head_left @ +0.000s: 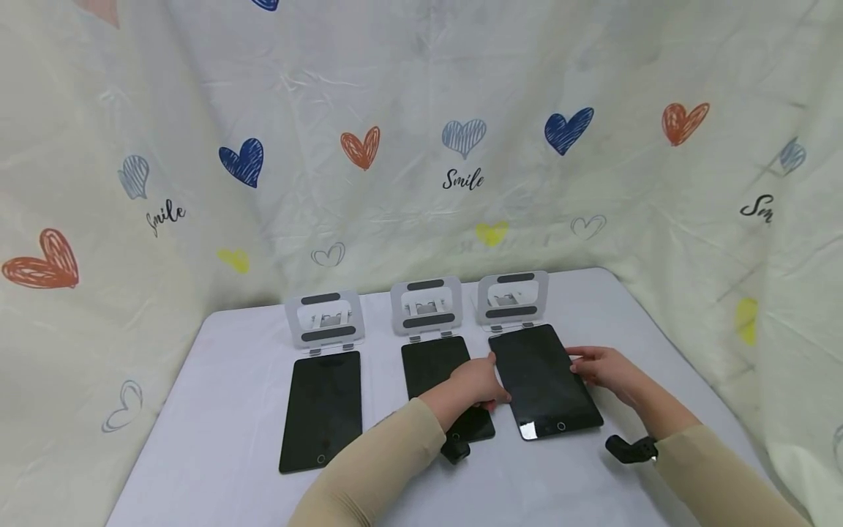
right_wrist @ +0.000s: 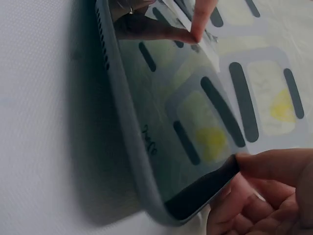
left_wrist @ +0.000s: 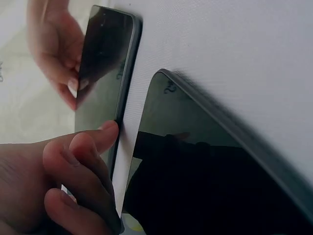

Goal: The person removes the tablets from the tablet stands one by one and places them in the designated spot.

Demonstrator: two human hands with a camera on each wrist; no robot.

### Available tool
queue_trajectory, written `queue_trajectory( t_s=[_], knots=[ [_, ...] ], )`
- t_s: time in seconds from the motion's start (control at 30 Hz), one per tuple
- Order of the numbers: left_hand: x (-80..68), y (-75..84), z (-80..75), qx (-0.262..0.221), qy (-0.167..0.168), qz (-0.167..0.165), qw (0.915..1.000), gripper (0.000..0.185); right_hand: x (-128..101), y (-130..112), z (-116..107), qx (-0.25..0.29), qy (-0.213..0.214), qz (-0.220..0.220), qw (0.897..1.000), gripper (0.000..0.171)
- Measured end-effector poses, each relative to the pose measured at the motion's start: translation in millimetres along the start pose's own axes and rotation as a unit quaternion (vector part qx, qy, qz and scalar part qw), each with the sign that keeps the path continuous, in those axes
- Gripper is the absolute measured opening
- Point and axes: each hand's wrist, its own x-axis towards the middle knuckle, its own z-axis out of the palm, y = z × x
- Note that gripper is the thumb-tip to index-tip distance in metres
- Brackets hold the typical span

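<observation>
A black tablet (head_left: 546, 384) lies tilted at the right of a row of three, between the two hands. My left hand (head_left: 476, 382) reaches across the middle tablet (head_left: 431, 364) and grips the right tablet's left edge. In the left wrist view one fingertip (left_wrist: 110, 131) meets that edge while the other fingers are curled. My right hand (head_left: 609, 372) holds the opposite edge; its thumb (right_wrist: 254, 164) is on the rim in the right wrist view, with the other fingers curled below. Whether the tablet is fully off the cloth I cannot tell.
A third black tablet (head_left: 323, 410) lies on the left. Behind the tablets stand three grey stands, the left stand (head_left: 326, 320), middle stand (head_left: 426, 305) and right stand (head_left: 512, 298), with dark pads. White cloth (head_left: 197, 439) covers the table; a heart-printed curtain (head_left: 408, 212) hangs behind.
</observation>
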Motion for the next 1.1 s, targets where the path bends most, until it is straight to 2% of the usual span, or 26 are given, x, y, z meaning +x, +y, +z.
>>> queue_trajectory(
  t_s=[0.1, 0.33, 0.6, 0.83, 1.1],
  knots=[
    [0.0, 1.6, -1.1, 0.005, 0.000, 0.002, 1.0000, 0.091, -2.0, -5.5, 0.5, -0.027, 0.010, 0.010, 1.000, 0.050],
    [-0.4, 4.2, -0.6, 0.012, 0.005, 0.008, 0.9999, 0.089, -2.9, -12.4, 4.6, -0.052, 0.023, 0.013, 0.998, 0.047],
    [3.0, 3.3, -1.2, 0.010, 0.005, -0.010, 0.9999, 0.088, 4.8, -18.2, 9.1, -0.094, 0.030, 0.010, 0.995, 0.044],
    [5.3, 3.3, -1.3, 0.006, 0.007, -0.017, 0.9998, 0.088, 10.1, -18.9, 9.0, -0.106, 0.026, 0.008, 0.994, 0.044],
    [3.9, 5.1, -2.4, 0.002, 0.005, -0.021, 0.9998, 0.088, 16.1, -15.2, 3.1, -0.148, 0.017, -0.001, 0.989, 0.043]
  ],
)
